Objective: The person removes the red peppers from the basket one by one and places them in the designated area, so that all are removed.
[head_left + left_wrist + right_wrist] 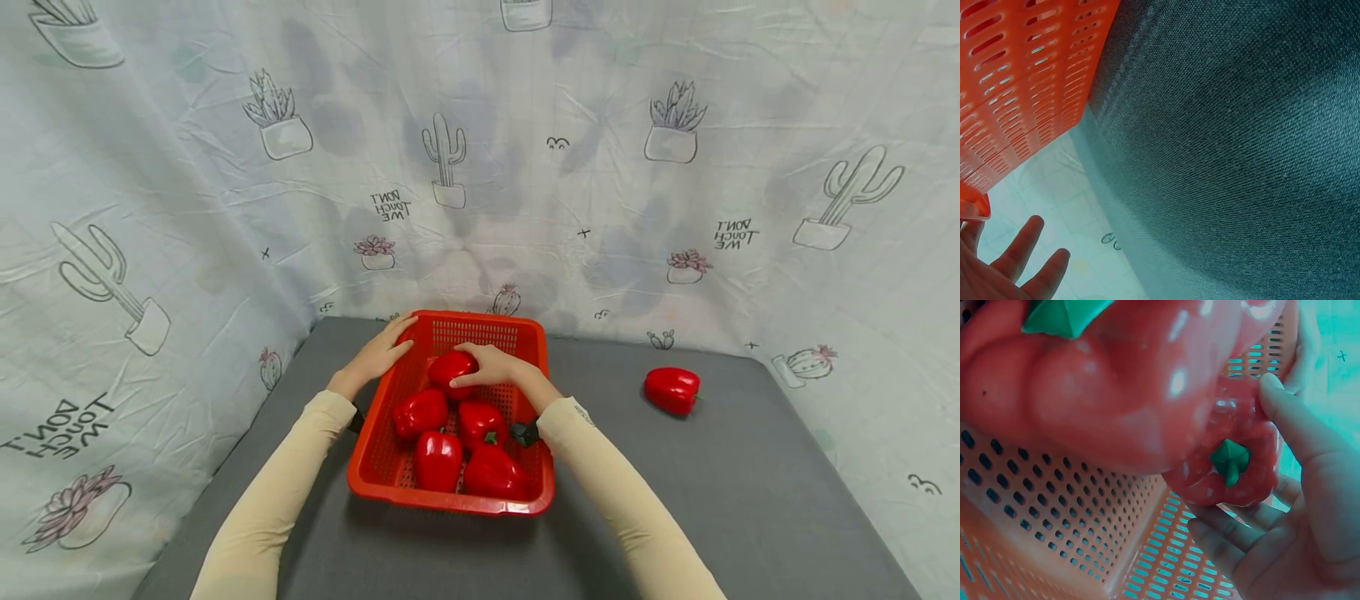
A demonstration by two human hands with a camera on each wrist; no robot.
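A red plastic basket [452, 501] with slotted walls holds several glossy red bell peppers [438, 461]. My right hand [491, 365] reaches into its far part and grips a red bell pepper [452, 372], thumb on one side and fingers on the other. In the right wrist view that pepper [1260, 469] shows its green stem, with a larger-looking pepper [1104, 387] closer to the camera. My left hand [381, 350] rests at the basket's far left rim. Its fingers [1021, 247] look straight and spread beside the basket's outer wall [1029, 75] in the left wrist view.
One more red bell pepper [672, 391] lies on the grey table [720, 500], right of the basket. A pale curtain [525, 183] printed with cacti hangs behind the table and along both sides.
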